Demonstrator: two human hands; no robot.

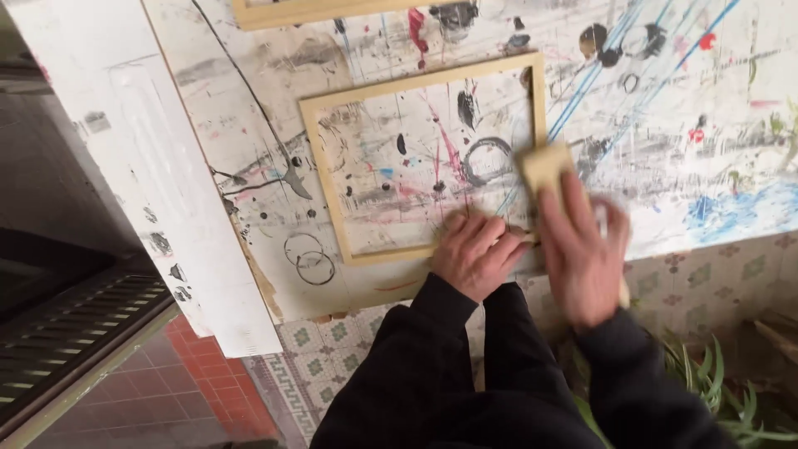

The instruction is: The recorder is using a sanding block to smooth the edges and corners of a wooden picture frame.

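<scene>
the pale wooden frame (332,179) lies flat on the paint-spattered table (706,158), and the person is working at its lower right corner. the left hand (476,249) rests palm down on the frame's bottom rail, fingers pressed together and pointing toward the corner, pinning the wood in place. the right hand (582,254) is blurred, fingers laid flat and close over a small tan pad or block (544,166) that sits against the frame's right rail; i cannot tell whether the thumb grips it from beneath.

from where i stand, doing this well looks like a matter of keeping that left hand's weight steady so the frame does not skid, running the block along the length of the rail and not across it, and easing off at the mitred corner so the edge is not rounded over.

as for packages, labels or signs, i see none near the hands; a second frame's edge (316,10) shows at the top of the table, and green leaves (715,391) stand by the patterned floor tiles (320,366) below.
</scene>
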